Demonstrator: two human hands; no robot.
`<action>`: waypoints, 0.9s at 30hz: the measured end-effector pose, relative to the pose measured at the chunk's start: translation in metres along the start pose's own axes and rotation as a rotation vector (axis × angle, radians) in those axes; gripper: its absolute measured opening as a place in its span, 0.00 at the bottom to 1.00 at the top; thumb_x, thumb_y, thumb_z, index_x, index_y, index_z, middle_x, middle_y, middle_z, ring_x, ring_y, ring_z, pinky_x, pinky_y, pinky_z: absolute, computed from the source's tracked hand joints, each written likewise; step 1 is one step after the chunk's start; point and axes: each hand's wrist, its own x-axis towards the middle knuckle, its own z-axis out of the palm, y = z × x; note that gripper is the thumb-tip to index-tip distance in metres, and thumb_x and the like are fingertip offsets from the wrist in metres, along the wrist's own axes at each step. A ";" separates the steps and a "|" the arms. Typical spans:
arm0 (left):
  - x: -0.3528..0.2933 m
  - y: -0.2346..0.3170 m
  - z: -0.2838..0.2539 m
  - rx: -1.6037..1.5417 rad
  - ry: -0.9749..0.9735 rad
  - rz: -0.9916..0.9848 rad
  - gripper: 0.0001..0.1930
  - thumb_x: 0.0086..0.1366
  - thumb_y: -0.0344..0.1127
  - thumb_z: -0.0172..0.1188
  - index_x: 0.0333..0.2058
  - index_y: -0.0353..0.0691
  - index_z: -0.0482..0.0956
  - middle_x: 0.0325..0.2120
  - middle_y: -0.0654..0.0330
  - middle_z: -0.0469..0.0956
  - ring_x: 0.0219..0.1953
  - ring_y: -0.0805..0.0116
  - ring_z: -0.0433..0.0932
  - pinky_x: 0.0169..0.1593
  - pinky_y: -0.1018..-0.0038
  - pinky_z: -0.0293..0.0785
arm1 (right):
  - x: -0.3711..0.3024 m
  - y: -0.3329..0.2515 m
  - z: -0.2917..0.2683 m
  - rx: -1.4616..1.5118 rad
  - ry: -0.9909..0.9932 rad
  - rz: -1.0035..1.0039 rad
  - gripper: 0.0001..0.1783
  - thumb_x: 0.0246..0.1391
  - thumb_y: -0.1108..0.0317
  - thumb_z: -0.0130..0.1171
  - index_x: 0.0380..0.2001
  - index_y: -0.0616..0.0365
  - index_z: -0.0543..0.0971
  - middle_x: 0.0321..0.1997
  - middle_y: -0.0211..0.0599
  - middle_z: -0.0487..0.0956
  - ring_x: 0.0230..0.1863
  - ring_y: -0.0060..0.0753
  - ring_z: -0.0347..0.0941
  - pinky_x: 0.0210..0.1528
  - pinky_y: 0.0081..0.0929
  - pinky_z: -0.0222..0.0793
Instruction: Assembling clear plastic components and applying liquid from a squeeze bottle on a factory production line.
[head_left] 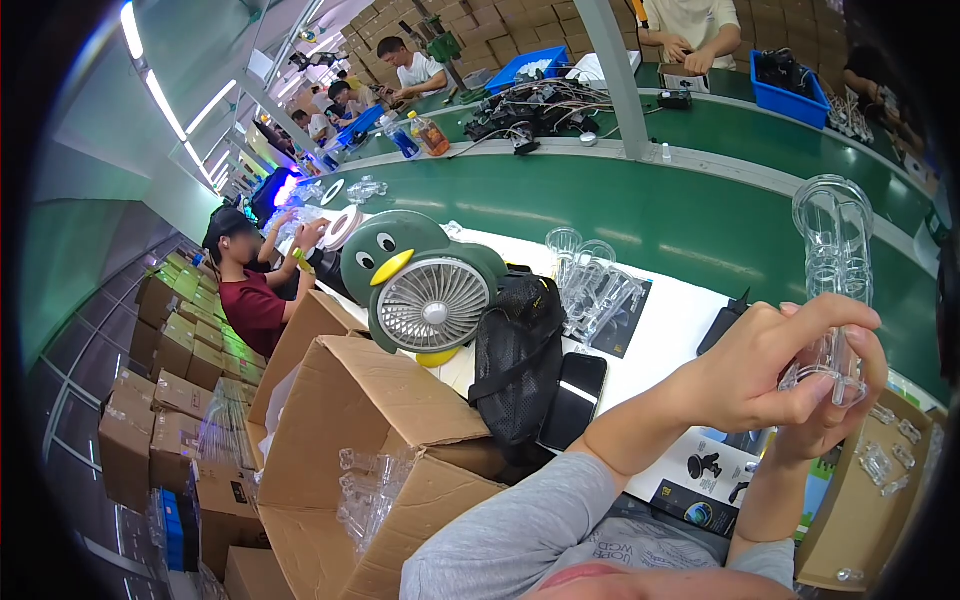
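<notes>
The left hand (pixel 745 365) and right hand (pixel 815 440) were closed around the lower end of a clear, tubular plastic piece (pixel 838 235), raised above the white tabletop (pixel 672 322); likely light, stiff, slick and crackable, it seemed best gripped gently there.

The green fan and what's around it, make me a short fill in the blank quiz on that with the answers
The left hand and right hand hold a ____ plastic part.
The green fan has a ____ beak.
The phone lies beside a ____ mesh bag.
The open box holding plastic pieces is made of ____.

Answers: clear; yellow; black; cardboard.
</notes>
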 end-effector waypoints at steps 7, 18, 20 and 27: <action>-0.002 -0.001 -0.001 0.002 -0.004 -0.016 0.28 0.45 0.36 0.49 0.47 0.31 0.66 0.24 0.54 0.77 0.27 0.59 0.79 0.34 0.74 0.74 | 0.000 0.002 0.002 0.050 -0.005 0.006 0.25 0.57 0.49 0.40 0.46 0.60 0.63 0.44 0.40 0.67 0.37 0.34 0.71 0.35 0.27 0.71; 0.005 -0.004 0.004 0.020 0.056 0.127 0.26 0.48 0.39 0.50 0.46 0.30 0.67 0.24 0.53 0.77 0.25 0.60 0.79 0.32 0.74 0.74 | -0.003 0.005 -0.001 0.099 -0.007 0.058 0.30 0.55 0.44 0.40 0.48 0.59 0.60 0.40 0.60 0.71 0.38 0.50 0.73 0.41 0.39 0.72; 0.005 -0.005 0.004 0.006 0.064 0.143 0.26 0.49 0.40 0.51 0.45 0.30 0.67 0.24 0.53 0.77 0.24 0.60 0.79 0.31 0.74 0.75 | -0.004 0.005 -0.002 0.095 -0.014 0.063 0.30 0.55 0.44 0.40 0.48 0.59 0.60 0.40 0.60 0.71 0.39 0.50 0.73 0.41 0.39 0.72; 0.005 -0.004 0.005 0.035 0.068 0.138 0.25 0.48 0.38 0.51 0.45 0.29 0.67 0.23 0.53 0.77 0.23 0.60 0.79 0.30 0.75 0.75 | -0.002 -0.001 0.001 0.155 -0.023 0.097 0.29 0.55 0.45 0.40 0.48 0.59 0.60 0.43 0.55 0.68 0.39 0.50 0.73 0.41 0.40 0.72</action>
